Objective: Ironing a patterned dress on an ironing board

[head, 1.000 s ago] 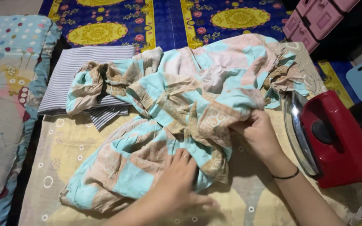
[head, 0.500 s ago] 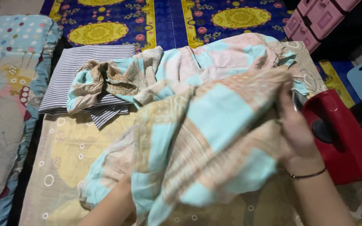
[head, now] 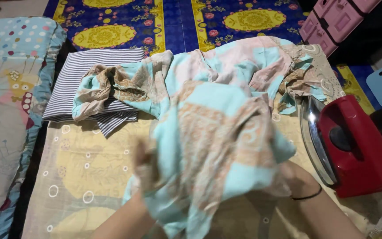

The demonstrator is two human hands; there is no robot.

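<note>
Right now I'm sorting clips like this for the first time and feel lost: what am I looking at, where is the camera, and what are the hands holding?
There is no machine here. A person wears one camera on the head, and it looks down at their own two bare hands. The left hand and the right hand, which has a thin dark band at the wrist, both have a grip on a patterned turquoise and beige garment. They hold its near part lifted, while the far part lies crumpled on the surface. That surface is a pale yellow padded cloth with small white rings. A folded striped fabric lies at its far left, partly under the garment. A red iron stands on its end at the right, metal plate facing the garment. The blur around the hands suggests motion.
</note>
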